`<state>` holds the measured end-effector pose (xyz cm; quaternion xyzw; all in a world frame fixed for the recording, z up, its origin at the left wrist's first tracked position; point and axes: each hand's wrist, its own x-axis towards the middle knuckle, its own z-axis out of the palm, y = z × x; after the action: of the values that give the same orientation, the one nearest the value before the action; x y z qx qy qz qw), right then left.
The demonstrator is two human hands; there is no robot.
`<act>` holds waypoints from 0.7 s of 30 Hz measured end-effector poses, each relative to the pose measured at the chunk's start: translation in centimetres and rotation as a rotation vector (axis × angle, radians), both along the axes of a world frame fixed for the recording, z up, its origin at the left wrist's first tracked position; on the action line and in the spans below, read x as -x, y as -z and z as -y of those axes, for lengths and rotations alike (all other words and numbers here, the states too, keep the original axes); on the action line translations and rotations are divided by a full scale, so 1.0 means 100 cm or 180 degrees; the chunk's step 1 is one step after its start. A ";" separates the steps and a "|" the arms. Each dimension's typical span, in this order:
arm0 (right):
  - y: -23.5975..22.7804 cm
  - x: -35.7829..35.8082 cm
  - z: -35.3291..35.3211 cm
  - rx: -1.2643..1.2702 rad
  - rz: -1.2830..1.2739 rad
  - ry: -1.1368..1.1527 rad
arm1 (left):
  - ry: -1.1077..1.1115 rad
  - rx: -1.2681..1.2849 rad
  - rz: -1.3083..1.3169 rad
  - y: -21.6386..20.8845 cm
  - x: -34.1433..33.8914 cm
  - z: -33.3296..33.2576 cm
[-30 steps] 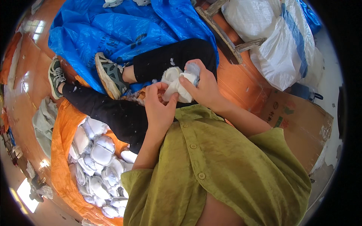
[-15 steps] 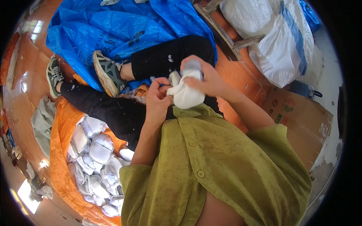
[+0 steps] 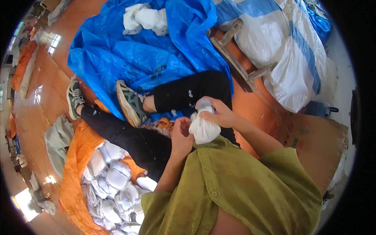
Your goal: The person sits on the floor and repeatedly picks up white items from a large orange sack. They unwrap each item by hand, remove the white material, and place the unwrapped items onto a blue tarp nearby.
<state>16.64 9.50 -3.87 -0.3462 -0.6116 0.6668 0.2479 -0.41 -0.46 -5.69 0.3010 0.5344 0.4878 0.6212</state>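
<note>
A bunched white padded cloth piece (image 3: 205,131) with a greyish upper end is gripped in my right hand (image 3: 220,112), over my lap. My left hand (image 3: 181,135) is beside its left edge, fingers curled in; anything between them is hidden. Below my left forearm, an orange woven sack (image 3: 72,180) lies open, full of white rounded pads (image 3: 118,175) with greyish edges. Beyond my bent leg, several white padded bundles (image 3: 150,18) with grey ends rest on a large blue plastic sheet or sack (image 3: 113,51).
A wooden stool frame (image 3: 239,64) lies beside the blue plastic. Stuffed white sacks with blue stripes (image 3: 282,58) stand at the far right. To my right is a cardboard box (image 3: 313,145). A grey-green cloth (image 3: 58,139) lies left of the orange sack, on the reddish floor (image 3: 43,94).
The view has shifted, so the scene sits lower, revealing the white bundles on the blue plastic. My right hand's motion blur is gone. A narrow pale piece beside my left fingers no longer shows.
</note>
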 end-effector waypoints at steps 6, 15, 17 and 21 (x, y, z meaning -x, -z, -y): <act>0.016 0.000 -0.005 0.0966 -0.0357 -0.0275 | 0.0297 0.0046 0.1092 -0.012 -0.013 0.008; 0.007 0.010 -0.008 0.0497 -0.0144 0.0068 | -0.0329 -0.0512 -0.0027 -0.016 0.006 -0.003; -0.002 0.013 -0.012 0.0298 -0.0138 0.0047 | -0.0341 -0.0551 -0.0166 -0.027 0.010 -0.006; -0.011 0.014 -0.012 0.0152 -0.0170 -0.0050 | -0.0107 -0.0277 0.0247 -0.030 0.016 -0.006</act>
<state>15.27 10.75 -2.75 -0.3294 -0.5913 0.6921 0.2506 -2.06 0.10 -2.73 0.2996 0.4932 0.5322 0.6195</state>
